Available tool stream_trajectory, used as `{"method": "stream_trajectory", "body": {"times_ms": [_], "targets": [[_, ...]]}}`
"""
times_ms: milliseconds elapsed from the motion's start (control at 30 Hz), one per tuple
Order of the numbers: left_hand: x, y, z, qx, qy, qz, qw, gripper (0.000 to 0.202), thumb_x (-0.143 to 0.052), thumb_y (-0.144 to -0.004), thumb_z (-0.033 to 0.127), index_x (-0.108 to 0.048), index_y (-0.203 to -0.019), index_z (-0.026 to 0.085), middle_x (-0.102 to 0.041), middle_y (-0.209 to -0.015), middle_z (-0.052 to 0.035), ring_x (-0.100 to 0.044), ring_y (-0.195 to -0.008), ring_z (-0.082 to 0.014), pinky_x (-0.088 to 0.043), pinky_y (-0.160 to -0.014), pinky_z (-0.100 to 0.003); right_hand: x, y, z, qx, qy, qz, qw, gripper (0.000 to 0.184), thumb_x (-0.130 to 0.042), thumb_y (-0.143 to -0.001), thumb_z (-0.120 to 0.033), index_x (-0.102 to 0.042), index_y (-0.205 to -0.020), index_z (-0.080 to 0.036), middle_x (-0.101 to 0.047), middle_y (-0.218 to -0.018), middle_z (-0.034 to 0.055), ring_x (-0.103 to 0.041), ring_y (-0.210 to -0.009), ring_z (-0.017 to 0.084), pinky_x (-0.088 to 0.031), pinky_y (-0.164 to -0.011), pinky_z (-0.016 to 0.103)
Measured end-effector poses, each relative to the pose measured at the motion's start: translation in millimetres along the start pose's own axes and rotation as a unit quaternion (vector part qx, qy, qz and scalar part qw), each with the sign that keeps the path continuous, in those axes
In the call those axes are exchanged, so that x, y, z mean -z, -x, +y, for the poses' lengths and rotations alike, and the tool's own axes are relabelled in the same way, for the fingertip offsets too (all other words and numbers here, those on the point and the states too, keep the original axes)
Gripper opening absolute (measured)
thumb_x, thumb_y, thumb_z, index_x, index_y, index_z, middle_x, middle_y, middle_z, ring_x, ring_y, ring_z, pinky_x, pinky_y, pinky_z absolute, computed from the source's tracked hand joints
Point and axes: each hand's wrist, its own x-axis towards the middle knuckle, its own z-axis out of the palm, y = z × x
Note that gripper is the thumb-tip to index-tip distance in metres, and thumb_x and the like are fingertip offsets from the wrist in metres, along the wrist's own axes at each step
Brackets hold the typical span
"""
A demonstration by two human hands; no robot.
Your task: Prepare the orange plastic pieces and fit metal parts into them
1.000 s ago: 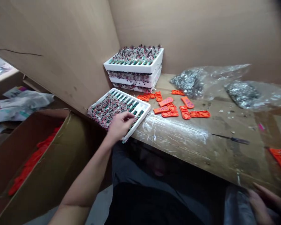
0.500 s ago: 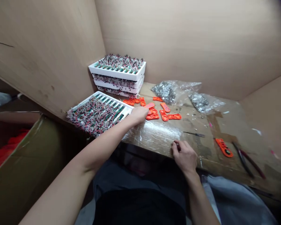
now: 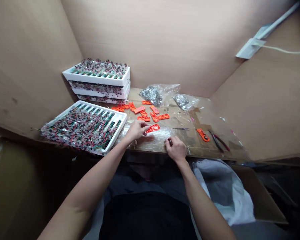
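Note:
My left hand (image 3: pixel 136 129) pinches one end of an orange plastic piece (image 3: pixel 153 128) that lies over the taped front of the bench. My right hand (image 3: pixel 175 149) rests at the bench edge with its fingers curled round something small and dark that I cannot make out. A white tray (image 3: pixel 118 131) packed with small wired parts sits just left of my left hand. Several more orange plastic pieces (image 3: pixel 150 113) are scattered behind my hands.
Three stacked white trays (image 3: pixel 100 80) stand in the back left corner. Two clear bags of metal parts (image 3: pixel 162 95) lie at the back. A thin screwdriver (image 3: pixel 181 129), another orange piece (image 3: pixel 203 134) and pliers (image 3: pixel 218 141) lie to the right. Cardboard walls enclose the bench.
My left hand left the tray, went to the orange pieces and now holds one nearer the front edge. My right hand came up onto the bench. The view swung right.

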Motion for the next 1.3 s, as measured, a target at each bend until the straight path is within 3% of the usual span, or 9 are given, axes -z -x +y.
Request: {"method": "stream_trajectory", "body": {"times_ms": [200, 367, 600, 767, 867, 967, 1067, 1200, 1300], "targets": [[-38.2, 15.7, -11.9, 0.016, 0.03, -0.01, 0.999, 0.019, -0.061, -0.097, 0.022, -0.078, -0.098, 0.012, -0.073, -0.065, -0.0025, -0.066, -0.057, -0.0139, -0.048, -0.062, -0.023, 4.7, -4.6, -6.3, -0.015, -0.006, -0.033, 0.999, 0.032, -0.053, -0.106, -0.042, -0.074, -0.104, -0.018, -0.075, -0.103, 0.0105, -0.064, -0.087, 0.023, -0.039, -0.077, 0.032], [-41.5, 12.7, -18.9, -0.031, -0.004, -0.003, 1.0, 0.021, -0.06, -0.097, 0.024, -0.08, -0.095, 0.015, -0.077, -0.075, -0.0059, -0.068, -0.068, -0.0172, -0.048, -0.072, -0.026, 8.8, -7.7, -10.2, -0.018, -0.01, -0.065, 0.998, 0.033, -0.053, -0.107, -0.038, -0.073, -0.123, -0.018, -0.076, -0.112, 0.0102, -0.067, -0.094, 0.023, -0.043, -0.083, 0.031], [-46.4, -5.0, -23.0, -0.123, -0.049, -0.009, 0.991, 0.019, -0.064, -0.094, 0.022, -0.082, -0.092, 0.019, -0.082, -0.098, -0.009, -0.071, -0.089, -0.0223, -0.05, -0.087, -0.03, 14.4, -11.9, -9.1, 0.038, -0.03, -0.093, 0.994, 0.05, -0.059, -0.104, -0.034, -0.059, -0.153, -0.024, -0.075, -0.122, 0.0085, -0.068, -0.099, 0.022, -0.047, -0.088, 0.031], [-50.5, -5.9, -28.1, -0.141, -0.055, 0.055, 0.987, 0.028, -0.056, -0.101, 0.027, -0.08, -0.111, 0.017, -0.079, -0.116, -0.0128, -0.072, -0.106, -0.0262, -0.053, -0.1, -0.036, 10.3, -21.7, -14.1, 0.039, -0.045, -0.095, 0.994, 0.035, -0.066, -0.102, -0.042, -0.071, -0.132, -0.023, -0.077, -0.098, 0.0056, -0.069, -0.086, 0.022, -0.047, -0.079, 0.03], [-53.6, -1.0, -30.0, -0.148, -0.057, 0.081, 0.984, 0.029, -0.055, -0.103, 0.028, -0.078, -0.118, 0.018, -0.075, -0.124, -0.0122, -0.071, -0.114, -0.0257, -0.053, -0.106, -0.037, 7.7, -21.4, -16.0, 0.025, -0.062, -0.093, 0.993, 0.038, -0.074, -0.096, -0.051, -0.072, -0.12, -0.021, -0.073, -0.082, 0.0026, -0.064, -0.071, 0.02, -0.044, -0.069, 0.029], [-57.1, -1.0, -30.8, -0.149, -0.064, 0.084, 0.983, 0.027, -0.055, -0.103, 0.029, -0.077, -0.117, 0.02, -0.074, -0.126, -0.0109, -0.071, -0.114, -0.025, -0.054, -0.105, -0.036, 8.4, -18.1, -11.4, 0.027, -0.151, -0.08, 0.985, 0.039, -0.077, -0.091, -0.053, -0.074, -0.115, -0.022, -0.069, -0.076, 0.0003, -0.062, -0.068, 0.019, -0.044, -0.067, 0.029], [-59.3, -5.8, -30.1, -0.138, -0.073, 0.087, 0.984, 0.026, -0.055, -0.104, 0.029, -0.077, -0.112, 0.019, -0.075, -0.119, -0.0105, -0.072, -0.108, -0.0247, -0.055, -0.101, -0.036, 12.7, -26.3, 3.0, -0.003, -0.235, -0.019, 0.972, 0.034, -0.066, -0.096, -0.051, -0.075, -0.108, -0.02, -0.071, -0.08, 0.0037, -0.064, -0.071, 0.02, -0.048, -0.071, 0.031], [-60.3, -9.8, -27.2, -0.118, -0.088, 0.09, 0.985, 0.024, -0.053, -0.106, 0.029, -0.076, -0.105, 0.02, -0.076, -0.111, -0.0097, -0.071, -0.104, -0.0241, -0.053, -0.097, -0.035, 17.6, -71.9, 32.6, -0.057, -0.238, 0.046, 0.969, 0.033, -0.056, -0.097, -0.046, -0.073, -0.094, -0.018, -0.074, -0.09, 0.0094, -0.066, -0.082, 0.024, -0.05, -0.079, 0.035], [-60.4, -8.5, -24.4, -0.104, -0.096, 0.087, 0.986, 0.024, -0.052, -0.106, 0.029, -0.075, -0.102, 0.021, -0.076, -0.108, -0.0089, -0.071, -0.103, -0.0243, -0.052, -0.094, -0.035, 15.7, -121.6, 52.4, -0.084, -0.248, 0.034, 0.965, 0.031, -0.057, -0.091, -0.045, -0.071, -0.089, -0.018, -0.072, -0.081, 0.0073, -0.064, -0.076, 0.022, -0.052, -0.074, 0.033]]}}
